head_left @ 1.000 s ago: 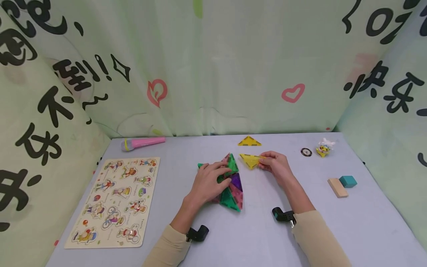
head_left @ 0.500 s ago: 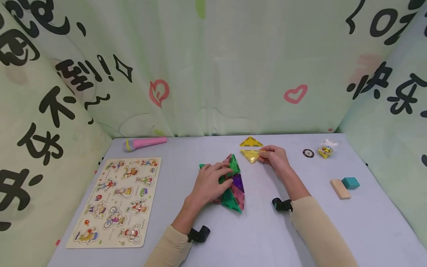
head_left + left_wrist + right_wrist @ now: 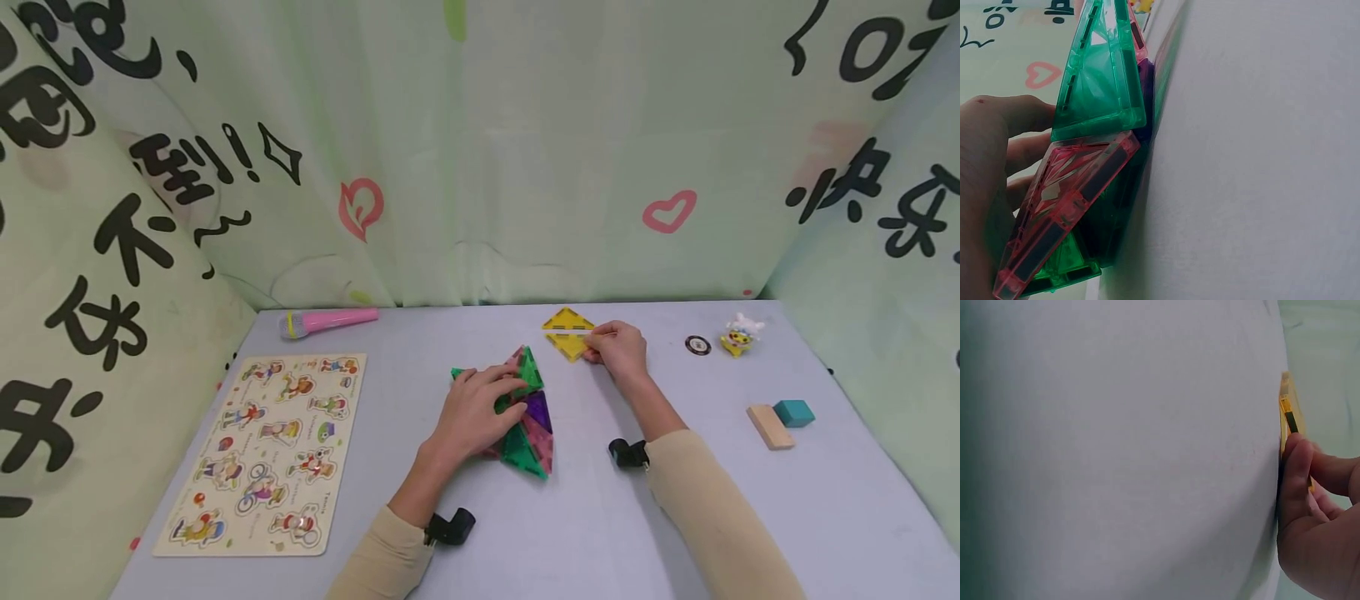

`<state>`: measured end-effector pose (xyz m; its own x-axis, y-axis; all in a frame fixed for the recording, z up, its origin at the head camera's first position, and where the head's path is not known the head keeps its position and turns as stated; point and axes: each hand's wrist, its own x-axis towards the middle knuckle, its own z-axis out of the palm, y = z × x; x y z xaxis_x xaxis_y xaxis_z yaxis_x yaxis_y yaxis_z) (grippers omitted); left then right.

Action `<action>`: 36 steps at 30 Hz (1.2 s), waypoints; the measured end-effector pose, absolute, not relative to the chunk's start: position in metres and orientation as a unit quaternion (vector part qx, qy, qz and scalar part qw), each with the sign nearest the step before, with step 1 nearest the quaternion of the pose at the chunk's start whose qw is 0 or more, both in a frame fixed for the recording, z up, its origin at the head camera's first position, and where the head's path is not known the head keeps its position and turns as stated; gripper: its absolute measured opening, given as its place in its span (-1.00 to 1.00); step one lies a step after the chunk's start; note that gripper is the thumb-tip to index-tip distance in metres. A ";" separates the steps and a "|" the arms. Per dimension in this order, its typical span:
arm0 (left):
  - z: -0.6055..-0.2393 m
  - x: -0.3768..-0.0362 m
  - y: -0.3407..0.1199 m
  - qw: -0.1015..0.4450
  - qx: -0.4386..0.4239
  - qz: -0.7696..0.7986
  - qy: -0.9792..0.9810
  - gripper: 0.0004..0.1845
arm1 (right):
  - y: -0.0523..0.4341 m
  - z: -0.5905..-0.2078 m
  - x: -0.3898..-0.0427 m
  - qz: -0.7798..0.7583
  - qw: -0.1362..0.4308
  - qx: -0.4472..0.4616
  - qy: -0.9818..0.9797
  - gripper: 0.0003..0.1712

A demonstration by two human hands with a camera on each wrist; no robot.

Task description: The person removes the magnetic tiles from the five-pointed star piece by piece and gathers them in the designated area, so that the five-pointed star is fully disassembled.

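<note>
My left hand (image 3: pixel 491 392) lies with its fingers spread flat over a cluster of green, pink and purple triangle tiles (image 3: pixel 534 417) at the table's middle. In the left wrist view a green tile (image 3: pixel 1100 81) and a pink tile (image 3: pixel 1066 206) sit tilted against my left hand's fingers (image 3: pixel 1019 150). My right hand (image 3: pixel 597 343) pinches the right corner of a yellow triangle tile (image 3: pixel 568 345), whose long edge meets a second yellow triangle (image 3: pixel 567 319), so the two form a diamond. In the right wrist view the yellow tile (image 3: pixel 1289 415) shows edge-on above my right hand's fingertips (image 3: pixel 1297 469).
A wooden picture puzzle board (image 3: pixel 262 450) lies at the left, with a pink toy microphone (image 3: pixel 330 320) behind it. At the right are a round black disc (image 3: pixel 697 344), a small figurine (image 3: pixel 738 335), a wooden block (image 3: pixel 768 426) and a teal cube (image 3: pixel 793 412). Printed curtains surround the table.
My right hand has carried the yellow tile away from me, up against the far yellow triangle. The left hand has stayed on the tile cluster.
</note>
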<state>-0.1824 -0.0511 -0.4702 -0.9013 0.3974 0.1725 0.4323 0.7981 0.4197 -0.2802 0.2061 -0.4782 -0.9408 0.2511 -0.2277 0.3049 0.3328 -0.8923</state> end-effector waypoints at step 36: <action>-0.473 -0.182 -0.051 0.047 -0.218 -0.234 -0.946 -0.62 | 0.205 -0.474 -0.271 -0.492 0.024 0.118 0.862 -0.67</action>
<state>-0.1823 -0.0508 -0.4730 -0.9006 0.3906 0.1908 0.4345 0.7956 0.4222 -0.2707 0.2047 -0.4736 -0.9712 0.1794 -0.1568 0.2263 0.4889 -0.8425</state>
